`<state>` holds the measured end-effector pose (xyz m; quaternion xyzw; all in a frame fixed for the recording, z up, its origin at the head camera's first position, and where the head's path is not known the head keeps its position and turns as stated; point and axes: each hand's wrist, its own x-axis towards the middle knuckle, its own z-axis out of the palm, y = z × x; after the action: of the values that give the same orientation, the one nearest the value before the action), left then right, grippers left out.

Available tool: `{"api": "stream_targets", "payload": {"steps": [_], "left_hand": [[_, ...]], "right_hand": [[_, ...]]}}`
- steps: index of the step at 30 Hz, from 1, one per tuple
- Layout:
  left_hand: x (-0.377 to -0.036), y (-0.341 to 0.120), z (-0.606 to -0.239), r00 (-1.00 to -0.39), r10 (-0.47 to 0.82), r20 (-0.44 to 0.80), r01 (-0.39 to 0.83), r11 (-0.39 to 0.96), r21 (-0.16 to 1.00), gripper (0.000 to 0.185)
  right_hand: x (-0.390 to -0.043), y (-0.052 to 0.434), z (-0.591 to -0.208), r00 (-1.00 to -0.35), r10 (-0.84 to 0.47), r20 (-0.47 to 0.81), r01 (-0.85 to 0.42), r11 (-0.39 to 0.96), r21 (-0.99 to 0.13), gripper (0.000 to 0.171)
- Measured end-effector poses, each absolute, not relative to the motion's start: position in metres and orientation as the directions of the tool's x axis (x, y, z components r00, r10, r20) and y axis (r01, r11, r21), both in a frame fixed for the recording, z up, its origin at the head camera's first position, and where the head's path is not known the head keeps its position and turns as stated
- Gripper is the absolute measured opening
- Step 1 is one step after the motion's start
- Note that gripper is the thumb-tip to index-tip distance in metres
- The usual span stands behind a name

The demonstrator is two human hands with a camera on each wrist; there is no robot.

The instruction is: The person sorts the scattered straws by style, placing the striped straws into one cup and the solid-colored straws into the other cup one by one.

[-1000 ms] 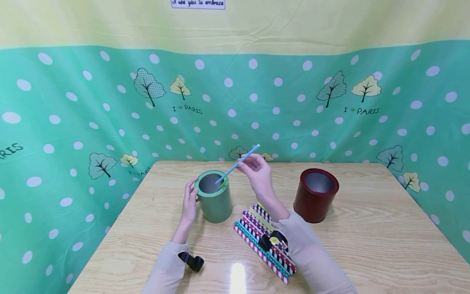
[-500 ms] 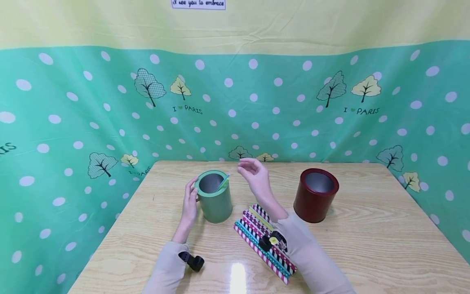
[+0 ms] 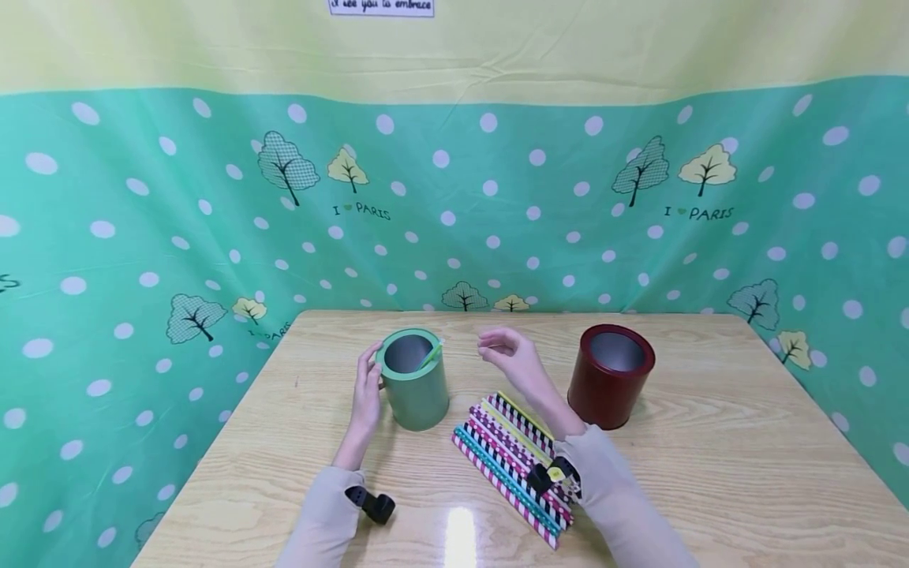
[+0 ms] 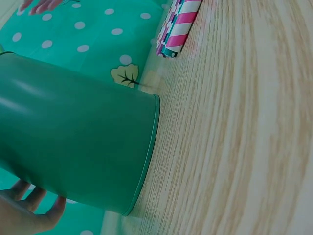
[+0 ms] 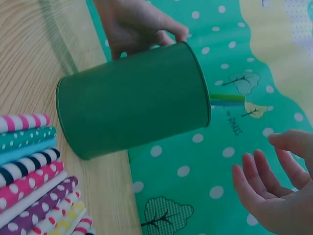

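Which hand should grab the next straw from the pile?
Probably the right hand: it is empty, fingers loose, and hovers just above the pile of straws. The left hand rests against the green can, farther from the pile.

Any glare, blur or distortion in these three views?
Head view: sharp, a glare patch on the table, wide-angle bend in the backdrop. Left wrist: tilted, table grain smeared beside the green can. Right wrist: tilted, dim, right hand soft.
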<state>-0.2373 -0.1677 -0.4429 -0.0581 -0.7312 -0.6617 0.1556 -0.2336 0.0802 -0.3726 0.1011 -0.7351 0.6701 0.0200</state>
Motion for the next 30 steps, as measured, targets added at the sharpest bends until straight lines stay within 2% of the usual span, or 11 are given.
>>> {"api": "stream_targets", "payload": {"steps": [16, 30], "left_hand": [[-0.237, -0.167, -0.44, -0.945, -0.114, 0.305, 0.29, 0.128, 0.948, 0.04], [-0.236, -0.166, -0.44, -0.946, -0.121, 0.3, 0.282, 0.146, 0.948, 0.04]], "right_hand": [[-0.236, 0.115, -0.396, -0.951, -0.287, 0.119, -0.215, 0.33, -0.919, 0.027], [-0.244, 0.136, -0.414, -0.927, -0.371, 0.048, -0.22, 0.436, -0.873, 0.025]]}}
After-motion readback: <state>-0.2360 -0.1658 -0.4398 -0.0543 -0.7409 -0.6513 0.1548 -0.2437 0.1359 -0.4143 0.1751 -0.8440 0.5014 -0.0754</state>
